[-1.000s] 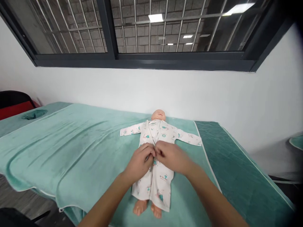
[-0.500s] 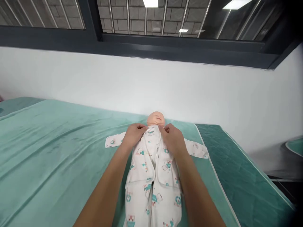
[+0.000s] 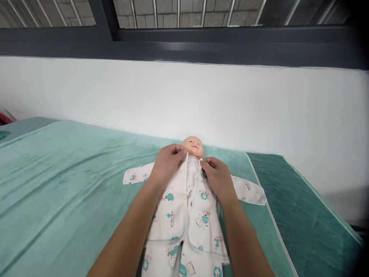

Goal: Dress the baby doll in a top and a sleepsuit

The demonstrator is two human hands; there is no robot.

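doll (image 3: 195, 146) lying face up on a teal sheet (image 3: 72, 188), its head near the white wall (image 3: 184, 96) and its sleeved arms spread to both sides. the left hand (image 3: 168, 161) pinches one front edge of the printed top (image 3: 173, 204) between thumb and fingertips, just below the doll's chin; the right hand (image 3: 217, 175) pinches the opposite edge at the neckline, slightly lower. one second earlier both hands met at the doll's waist; half a second earlier they lay at the two sides of the collar. now the edge in the left hand is raised and drawn toward the midline, and the two front panels run side by side down the chest. the trousers (image 3: 157, 259) show beneath the hem. the window frame (image 3: 201, 44) now sits higher in view than in the earlier frames.
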